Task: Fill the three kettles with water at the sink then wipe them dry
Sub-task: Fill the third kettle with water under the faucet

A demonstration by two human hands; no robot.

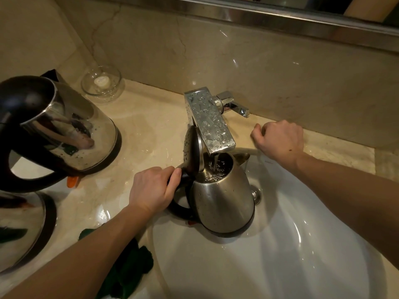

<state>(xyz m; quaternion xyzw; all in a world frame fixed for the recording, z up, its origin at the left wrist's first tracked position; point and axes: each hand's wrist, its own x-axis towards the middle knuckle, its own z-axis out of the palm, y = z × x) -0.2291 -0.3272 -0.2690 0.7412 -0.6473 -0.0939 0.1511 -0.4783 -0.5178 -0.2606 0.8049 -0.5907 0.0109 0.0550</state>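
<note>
Head view, reading left to right, I count three kettles. One domed steel kettle with a dark base band (21, 229) sits cut off at the lower left edge of the table (151, 117). Just behind it stands one shiny steel kettle with a black handle (64, 130), with a small orange tab (72, 181) showing under the handle. One clear glass dish (101, 83) with a white round disc in it sits further back, near the wall (280, 61). One dark green cloth (129, 270) lies crumpled at the front of the table, partly under my left forearm.

My left hand (151, 190) has its grip clamped round the black handle of the third, a brushed steel kettle (222, 201) flecked with droplets. It is down in the bowl of the one white oval sink (302, 255); I cannot tell whether its base touches the bowl. Its lid stands open, and water from the one square chrome tap (209, 121) falls into its mouth. The tap's single chrome lever (235, 104) points right.

My right hand (280, 139) rests on the table behind the sink rim, near the lever but apart from it, its grip curled together on nothing.

The table is glossy cream marble, wet in patches. The wall is beige stone, topped by a brushed metal ledge (280, 18).
</note>
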